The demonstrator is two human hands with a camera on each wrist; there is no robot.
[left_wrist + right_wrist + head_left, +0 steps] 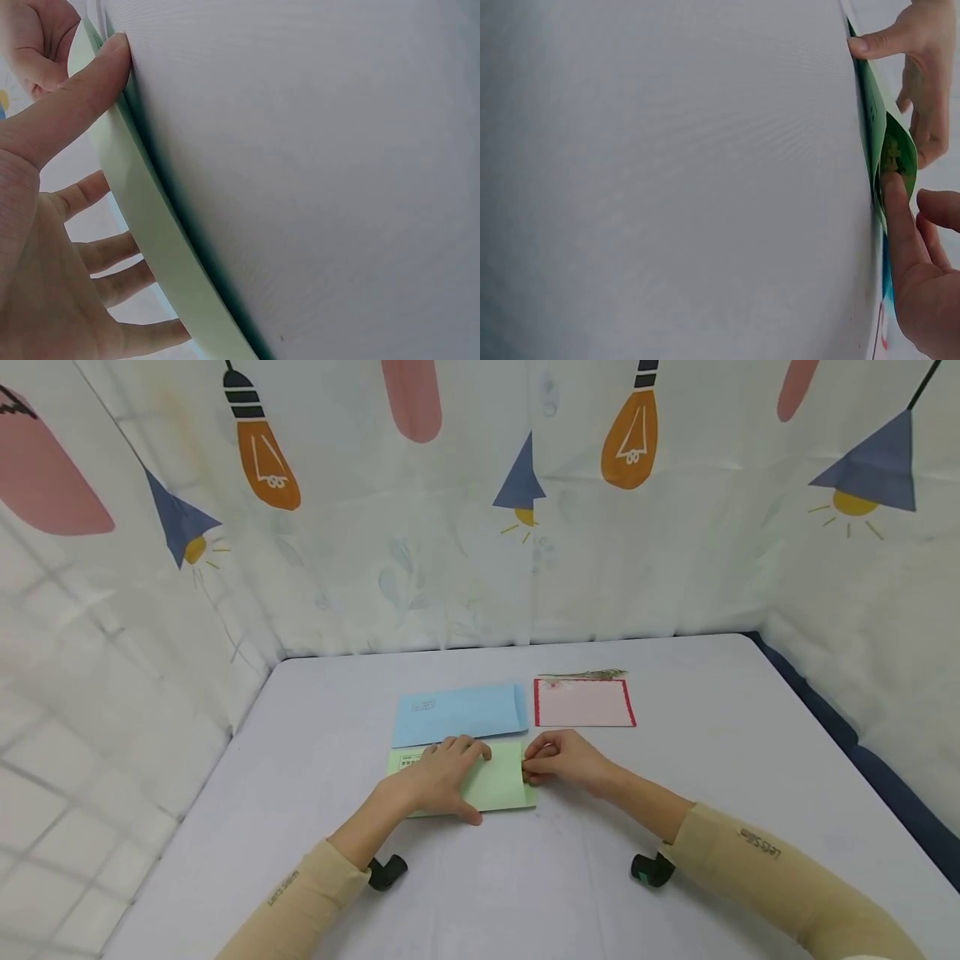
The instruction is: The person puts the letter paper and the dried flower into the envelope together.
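Observation:
A pale green envelope [501, 781] lies near the middle of the table with its mouth at the right. My left hand [442, 777] rests spread across it, thumb at the near edge. At the mouth, my right hand [566, 760] has curled fingers. The right wrist view shows the mouth bulging apart and a fingertip [894, 187] reaching inside, against a small yellow-green dried sprig [892, 156]. The right hand pinches at this sprig, which is mostly hidden by the envelope. In the left wrist view, the left thumb [97, 79] lies along the envelope's edge.
A light blue envelope [461, 712] lies just behind the green one. To its right is a pink card [585, 704] with a red border, and a thin dried sprig [592, 675] lies along its far edge. Printed curtains [465, 568] stand behind the white table [330, 727].

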